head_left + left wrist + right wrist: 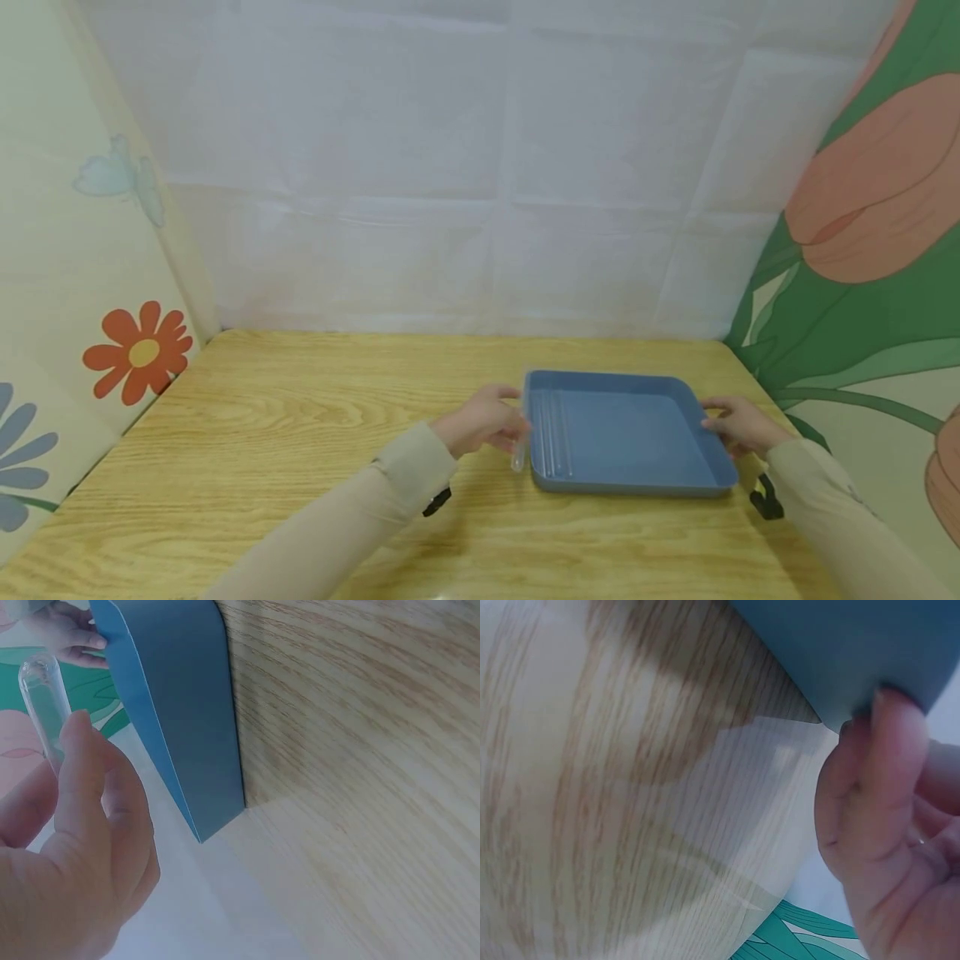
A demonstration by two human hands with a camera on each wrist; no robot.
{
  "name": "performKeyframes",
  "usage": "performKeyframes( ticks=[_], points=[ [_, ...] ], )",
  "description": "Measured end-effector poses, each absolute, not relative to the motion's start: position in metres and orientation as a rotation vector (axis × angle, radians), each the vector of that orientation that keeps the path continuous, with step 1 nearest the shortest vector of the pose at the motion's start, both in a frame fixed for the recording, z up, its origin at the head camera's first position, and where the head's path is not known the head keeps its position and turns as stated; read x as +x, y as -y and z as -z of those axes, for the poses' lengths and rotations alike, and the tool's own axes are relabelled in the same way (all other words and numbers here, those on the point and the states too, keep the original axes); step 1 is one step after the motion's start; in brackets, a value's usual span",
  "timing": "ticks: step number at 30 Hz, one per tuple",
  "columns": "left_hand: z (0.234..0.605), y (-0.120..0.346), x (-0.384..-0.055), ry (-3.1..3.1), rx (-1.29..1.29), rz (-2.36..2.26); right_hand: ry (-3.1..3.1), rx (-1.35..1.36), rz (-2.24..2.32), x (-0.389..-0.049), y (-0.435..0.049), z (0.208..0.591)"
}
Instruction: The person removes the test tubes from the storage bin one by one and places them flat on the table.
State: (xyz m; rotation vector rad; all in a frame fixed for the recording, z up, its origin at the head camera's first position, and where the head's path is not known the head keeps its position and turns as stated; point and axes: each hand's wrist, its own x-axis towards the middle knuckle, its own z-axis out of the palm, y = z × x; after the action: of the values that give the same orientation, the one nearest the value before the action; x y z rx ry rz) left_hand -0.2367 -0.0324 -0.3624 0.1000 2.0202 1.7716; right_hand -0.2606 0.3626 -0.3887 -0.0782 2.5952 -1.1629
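My left hand pinches a clear test tube by the outer left side of a blue tray. In the left wrist view the tube points its rounded end up past the thumb, above the tray's rim; its other end is hidden by the fingers. Several more clear tubes lie side by side along the left inside of the tray. At the opposite side, my right hand holds the tray's right wall, its thumb against the blue surface in the right wrist view.
The tray stands on a wood-grain table, right of the middle. A white sheet hangs behind the table. Flower-patterned panels stand at the left and right. A black band shows by the right wrist.
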Motion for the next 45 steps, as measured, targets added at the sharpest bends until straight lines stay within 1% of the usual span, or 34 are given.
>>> performKeyframes(
  ticks=[19,45],
  points=[
    [0.364,0.043,-0.236,-2.048,0.005,-1.785,-2.588,-0.101,1.185,-0.261,-0.364,0.389],
    [0.371,0.057,-0.234,-2.074,-0.038,-1.764,-2.596,-0.100,1.173,-0.257,-0.360,0.385]
  ],
)
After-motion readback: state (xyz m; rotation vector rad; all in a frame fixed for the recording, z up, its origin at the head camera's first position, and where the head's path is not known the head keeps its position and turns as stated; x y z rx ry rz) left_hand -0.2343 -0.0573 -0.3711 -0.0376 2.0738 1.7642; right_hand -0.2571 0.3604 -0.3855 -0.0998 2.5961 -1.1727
